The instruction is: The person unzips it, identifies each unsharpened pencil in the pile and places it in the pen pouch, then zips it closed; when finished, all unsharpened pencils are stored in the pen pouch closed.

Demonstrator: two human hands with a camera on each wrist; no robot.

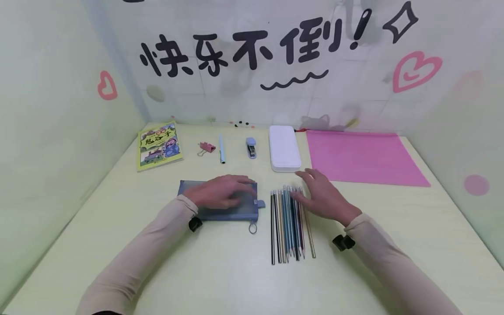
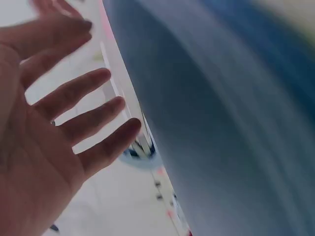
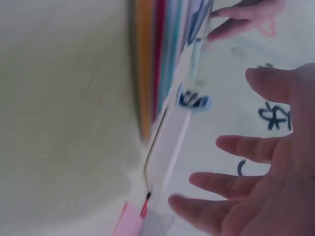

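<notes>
A blue-grey mesh zip pouch (image 1: 228,213) with a key ring lies flat on the table. My left hand (image 1: 220,191) is over it, fingers spread toward the right; in the left wrist view the fingers (image 2: 88,123) look straight and hold nothing. Right of the pouch lies a row of pencils (image 1: 287,227) in black, gold, teal and dark red, side by side. My right hand (image 1: 324,197) hovers at their upper right end, its fingers reaching over the tops. In the right wrist view the fingers (image 3: 236,187) are apart and nothing is between them.
Behind stand a yellow book (image 1: 159,146), a red binder clip (image 1: 206,148), a light-blue pen (image 1: 222,148), a small stapler (image 1: 250,148) and a white case (image 1: 285,148). A pink drawstring bag (image 1: 366,157) lies at the back right. Walls enclose the table's back and sides.
</notes>
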